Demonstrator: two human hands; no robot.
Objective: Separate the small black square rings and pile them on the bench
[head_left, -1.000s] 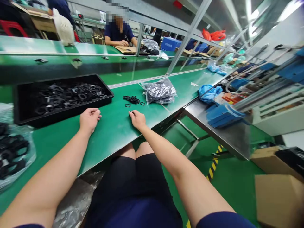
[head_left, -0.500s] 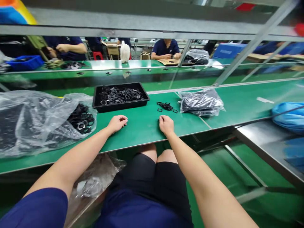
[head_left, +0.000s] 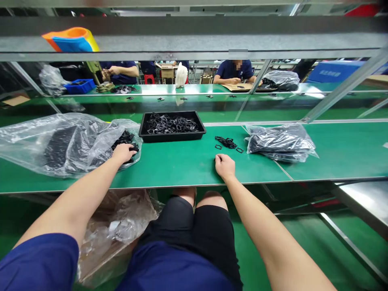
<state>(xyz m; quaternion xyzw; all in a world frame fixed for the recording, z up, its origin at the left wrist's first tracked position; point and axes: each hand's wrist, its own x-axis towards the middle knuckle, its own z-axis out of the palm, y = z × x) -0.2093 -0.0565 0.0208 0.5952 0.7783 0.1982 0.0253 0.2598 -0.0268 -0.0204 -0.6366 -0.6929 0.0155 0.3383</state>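
Note:
My left hand (head_left: 122, 154) is at the mouth of a clear plastic bag (head_left: 81, 137), its fingers slightly apart over the loose black plastic parts (head_left: 123, 138) there. Its fingertips touch or nearly touch them. My right hand (head_left: 226, 165) is closed above the green tabletop (head_left: 178, 163), near its front edge. A small dark bit of a black plastic part (head_left: 215, 160) shows at its fingers; most of it is hidden. Just beyond that hand lies a small pile of thin black frame-shaped parts (head_left: 227, 142), with a few lying apart.
A black tray (head_left: 172, 138) full of similar black parts stands between the bag and the pile. On the right lie filled clear bags (head_left: 280, 141). A metal shelf beam (head_left: 194, 34) crosses above. Co-workers (head_left: 233, 72) sit beyond the far counter. A plastic-lined carton (head_left: 106, 250) is below.
My left hand has moved left from the bare tabletop to the black parts in the bag's mouth. My right hand stays closed near the pile. The view has turned left.

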